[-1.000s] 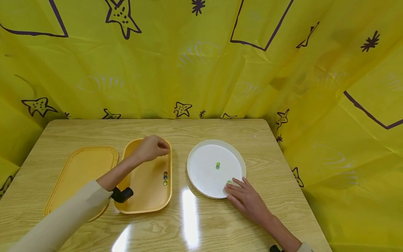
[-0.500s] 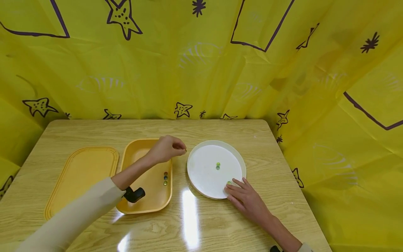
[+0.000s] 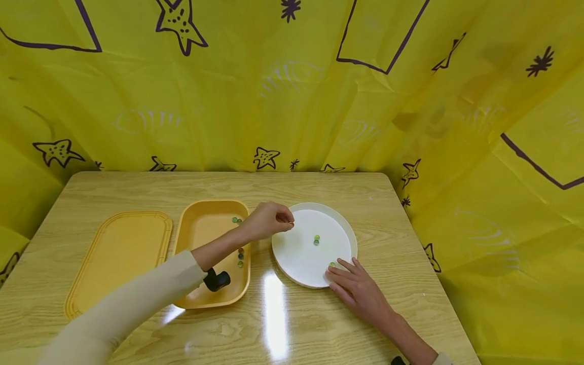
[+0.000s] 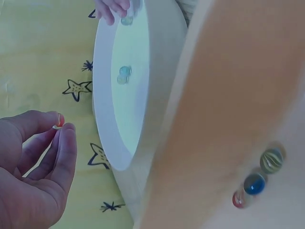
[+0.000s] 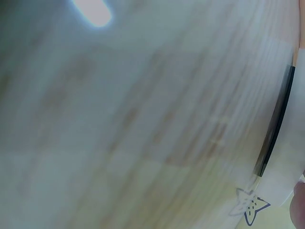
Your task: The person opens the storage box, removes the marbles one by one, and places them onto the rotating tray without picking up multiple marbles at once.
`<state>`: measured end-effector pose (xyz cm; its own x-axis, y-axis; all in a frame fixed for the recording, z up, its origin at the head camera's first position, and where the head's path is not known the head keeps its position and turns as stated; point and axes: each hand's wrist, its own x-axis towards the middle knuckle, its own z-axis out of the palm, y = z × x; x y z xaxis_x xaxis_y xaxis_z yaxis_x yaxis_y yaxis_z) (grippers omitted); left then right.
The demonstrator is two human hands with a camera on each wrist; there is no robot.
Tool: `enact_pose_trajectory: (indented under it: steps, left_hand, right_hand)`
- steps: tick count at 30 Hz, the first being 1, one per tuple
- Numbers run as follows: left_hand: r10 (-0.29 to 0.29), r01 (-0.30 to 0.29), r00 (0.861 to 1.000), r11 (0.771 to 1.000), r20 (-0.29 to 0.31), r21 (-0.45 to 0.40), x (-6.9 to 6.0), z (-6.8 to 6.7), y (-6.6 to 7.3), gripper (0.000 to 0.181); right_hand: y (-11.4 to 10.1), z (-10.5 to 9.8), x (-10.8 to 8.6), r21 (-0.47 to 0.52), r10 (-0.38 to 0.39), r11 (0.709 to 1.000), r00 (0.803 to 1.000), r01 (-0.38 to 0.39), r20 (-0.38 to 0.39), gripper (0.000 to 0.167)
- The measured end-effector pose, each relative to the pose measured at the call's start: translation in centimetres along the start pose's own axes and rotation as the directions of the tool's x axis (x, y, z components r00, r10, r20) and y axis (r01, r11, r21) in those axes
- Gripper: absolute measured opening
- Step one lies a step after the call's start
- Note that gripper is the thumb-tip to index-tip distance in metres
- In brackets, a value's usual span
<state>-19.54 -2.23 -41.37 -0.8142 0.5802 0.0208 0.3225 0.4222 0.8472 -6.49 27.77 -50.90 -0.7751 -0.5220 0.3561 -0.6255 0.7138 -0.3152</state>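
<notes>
My left hand (image 3: pixel 266 221) pinches a small marble (image 4: pixel 58 125), orange-red with white, between thumb and fingertips. It is above the left rim of a round white tray (image 3: pixel 292 268). Two greenish marbles (image 3: pixel 317 240) lie touching near the tray's middle. My right hand (image 3: pixel 360 291) rests at the tray's lower right rim, its fingers spread and fairly straight. A green marble (image 3: pixel 332 264) lies by those fingertips; whether they touch it I cannot tell. In the orange tray (image 3: pixel 201 218), under my left arm, a row of red, blue and striped marbles (image 4: pixel 254 183) lies along the right side.
Two more marbles (image 3: pixel 236 220) lie near the orange tray's far right corner. A flat yellow-orange lid or tray (image 3: pixel 123 248) lies at the left. The wooden table (image 3: pixel 374 213) meets a yellow patterned curtain (image 3: pixel 228 101) behind and at the sides.
My left hand has moved right from over the orange tray to the white tray's left rim, carrying the marble. The two far-corner marbles have come into sight. My right hand has stayed still.
</notes>
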Motion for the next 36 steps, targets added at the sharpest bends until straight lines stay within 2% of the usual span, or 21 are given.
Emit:
enact_pose_trajectory:
  steps: [15, 22, 26, 36]
  left_hand:
    - [-0.014, 0.014, 1.000, 1.000, 0.018, 0.020, 2.8, 3.5, 1.1, 0.003]
    - [-0.034, 0.033, 0.999, 0.994, 0.013, 0.105, 3.7, 4.9, 1.3, 0.004]
    - [-0.054, 0.051, 0.999, 0.987, 0.010, 0.154, 4.1, 5.5, 1.4, 0.004]
    - [-0.104, 0.100, 0.994, 0.973, 0.009, 0.206, 4.7, 6.0, 1.5, 0.004]
  right_hand:
    - [-0.1, -0.1, 0.0, -0.004, 0.005, 1.000, 1.000, -0.005, 0.013, 0.032]
    - [0.0, 0.0, 0.0, -0.003, -0.009, 1.000, 1.000, 0.009, -0.007, 0.029]
    - [0.0, 0.0, 0.0, -0.001, -0.007, 1.000, 1.000, 0.007, -0.005, 0.030]
    - [0.1, -0.1, 0.0, 0.004, -0.018, 1.000, 1.000, 0.018, -0.010, 0.029]
